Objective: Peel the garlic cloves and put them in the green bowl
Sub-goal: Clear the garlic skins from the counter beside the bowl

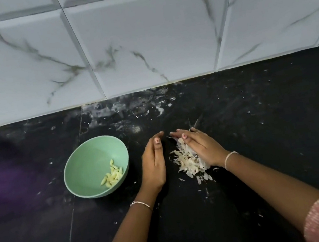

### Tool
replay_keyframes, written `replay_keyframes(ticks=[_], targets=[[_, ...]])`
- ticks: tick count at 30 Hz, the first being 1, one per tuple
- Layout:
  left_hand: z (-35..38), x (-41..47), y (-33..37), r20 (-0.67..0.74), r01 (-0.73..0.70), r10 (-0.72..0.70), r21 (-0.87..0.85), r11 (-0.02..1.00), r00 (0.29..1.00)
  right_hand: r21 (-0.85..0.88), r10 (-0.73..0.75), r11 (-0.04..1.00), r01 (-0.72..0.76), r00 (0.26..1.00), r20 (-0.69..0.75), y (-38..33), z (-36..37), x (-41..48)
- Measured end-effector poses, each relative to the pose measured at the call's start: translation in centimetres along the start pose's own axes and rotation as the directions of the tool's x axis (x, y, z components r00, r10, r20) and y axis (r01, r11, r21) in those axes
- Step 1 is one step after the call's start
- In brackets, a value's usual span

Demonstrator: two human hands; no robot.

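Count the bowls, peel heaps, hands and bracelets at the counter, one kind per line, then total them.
Green bowl: 1
Heap of garlic peels: 1
Hands: 2, left hand, right hand
Bracelets: 2, left bracelet, right bracelet
Total: 6

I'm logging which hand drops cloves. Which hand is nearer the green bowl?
Left. The left hand is just right of the green bowl, not touching it; the right hand is farther right, resting on the pile of garlic skins.
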State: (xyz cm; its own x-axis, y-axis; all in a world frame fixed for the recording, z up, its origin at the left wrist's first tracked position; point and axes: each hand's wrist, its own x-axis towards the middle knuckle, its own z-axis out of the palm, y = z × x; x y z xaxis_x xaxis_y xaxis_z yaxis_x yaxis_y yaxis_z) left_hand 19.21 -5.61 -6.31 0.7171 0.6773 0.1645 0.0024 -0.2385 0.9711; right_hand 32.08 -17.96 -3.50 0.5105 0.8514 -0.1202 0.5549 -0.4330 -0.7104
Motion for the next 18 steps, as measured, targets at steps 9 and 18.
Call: replay_keyframes(ticks=[9,18], targets=[[-0.5,-0.8,0.5,0.046,0.018,-0.02,0.06,0.998,0.999,0.334,-0.033,0.936,0.111,0.973,-0.229,1.0,-0.1,-5.7],[-1.4,-2.1,0.9,0.045,0.033,-0.033,0.0,0.999,0.998,-0.199,-0.061,0.98,0.018,0.976,-0.211,-1.6,3.6,-5.8]])
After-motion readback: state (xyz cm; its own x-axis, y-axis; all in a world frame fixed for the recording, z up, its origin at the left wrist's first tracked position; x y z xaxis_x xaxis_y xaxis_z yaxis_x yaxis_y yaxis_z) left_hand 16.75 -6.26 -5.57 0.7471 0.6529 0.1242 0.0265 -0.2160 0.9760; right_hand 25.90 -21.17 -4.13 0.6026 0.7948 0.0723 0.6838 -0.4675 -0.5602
